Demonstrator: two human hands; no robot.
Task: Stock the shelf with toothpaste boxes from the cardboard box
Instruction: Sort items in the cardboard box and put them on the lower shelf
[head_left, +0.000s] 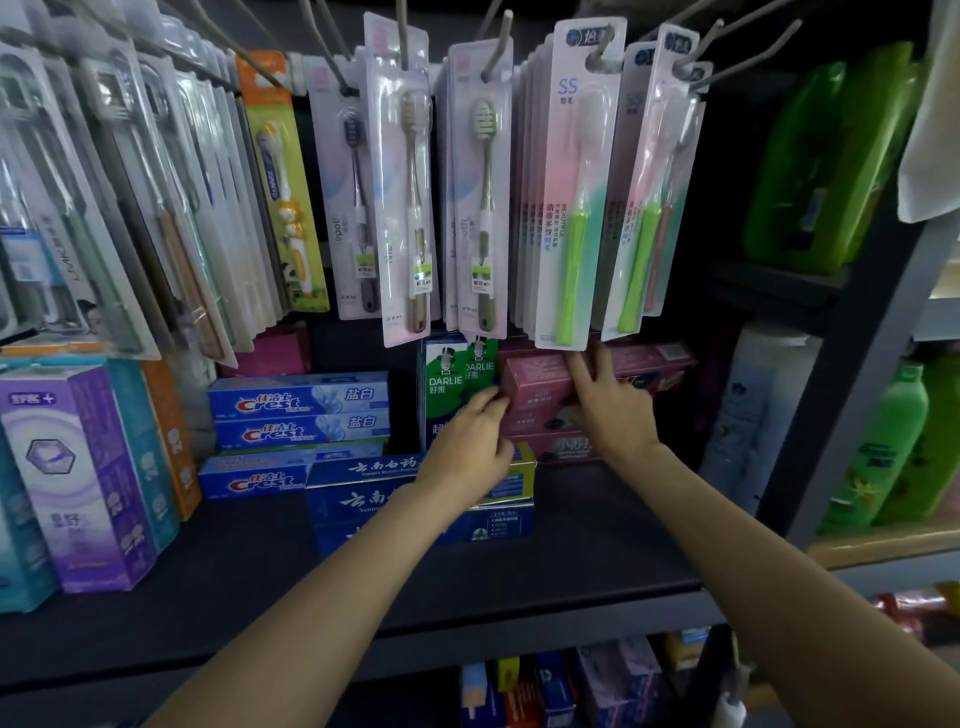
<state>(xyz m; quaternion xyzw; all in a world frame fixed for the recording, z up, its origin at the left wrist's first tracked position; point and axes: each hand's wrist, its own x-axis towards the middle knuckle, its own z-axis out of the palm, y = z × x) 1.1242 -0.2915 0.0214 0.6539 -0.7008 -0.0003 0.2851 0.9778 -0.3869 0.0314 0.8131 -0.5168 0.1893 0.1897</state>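
Though stacked, pink toothpaste boxes between hands

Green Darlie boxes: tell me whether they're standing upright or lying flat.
Upright. The green Darlie boxes stand on end, their logos reading level, taller than the flat-stacked pink boxes beside them. The left hand covers their lower part.

We are reading "Crest" on blue boxes, "DARLIE" on green boxes, "SS" on a toothbrush card.
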